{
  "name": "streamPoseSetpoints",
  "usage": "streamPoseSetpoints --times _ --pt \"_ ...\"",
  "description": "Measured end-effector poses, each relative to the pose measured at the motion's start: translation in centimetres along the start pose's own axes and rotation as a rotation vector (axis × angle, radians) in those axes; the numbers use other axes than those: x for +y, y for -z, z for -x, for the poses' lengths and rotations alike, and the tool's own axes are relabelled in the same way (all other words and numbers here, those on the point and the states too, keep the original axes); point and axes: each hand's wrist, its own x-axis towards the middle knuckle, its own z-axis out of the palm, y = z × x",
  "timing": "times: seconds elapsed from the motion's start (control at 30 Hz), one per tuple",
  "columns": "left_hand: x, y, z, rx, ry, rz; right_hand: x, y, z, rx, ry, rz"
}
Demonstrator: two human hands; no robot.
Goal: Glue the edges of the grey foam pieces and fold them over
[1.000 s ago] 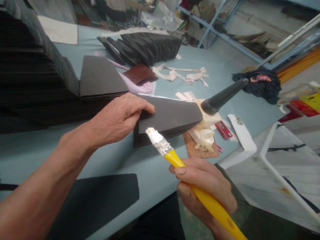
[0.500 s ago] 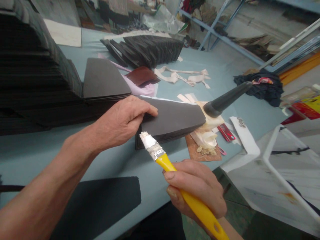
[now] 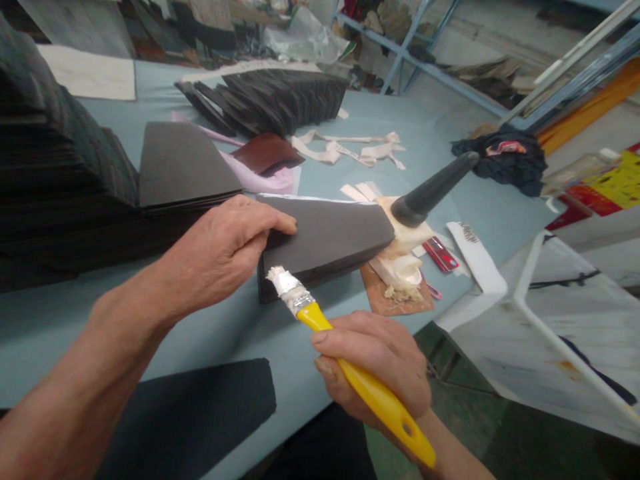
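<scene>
My right hand [image 3: 375, 360] is wrapped round the yellow handle of a paintbrush [image 3: 315, 317]. White paste coats the bristles, which point up and left and are close to the front left corner of a stack of dark grey panels [image 3: 330, 230]; whether they touch it I cannot tell. My left hand [image 3: 225, 250] is closed over the left end of that stack, one finger pressed along the top panel and the other fingers curled underneath. A white streak runs along the stack's far edge. Nearer me lies a single dark panel [image 3: 200, 413], flat on the blue-grey table [image 3: 235, 337].
Tall piles of dark panels [image 3: 60, 180] rise at left, beside a lower pile [image 3: 185, 163]. More panels [image 3: 285, 100] lean in a fanned row behind. A dark tapered rod [image 3: 435, 190], a red cutter [image 3: 440, 255] and a white-framed bin [image 3: 560, 333] are at right.
The whole view has shifted, so the table's contents appear a little further left. Both hands keep their holds, and the brush remains near the same corner of the stack.
</scene>
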Motion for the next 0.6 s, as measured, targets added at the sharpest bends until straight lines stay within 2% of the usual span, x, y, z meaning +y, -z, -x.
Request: streamPoseSetpoints --times 0.2,0.47,0.6 --pt "-0.1 -0.1 -0.1 -0.004 -0.007 -0.011 -0.2 1.2 -0.1 -0.038 -0.055 0.046" --pt "-0.4 -0.4 0.0 0.018 -0.019 -0.034 0.1 1.6 0.0 0.021 -0.093 0.023" --pt "0.4 -0.1 -0.3 -0.013 0.000 -0.069 0.0 2.4 -0.2 0.063 -0.120 0.025"
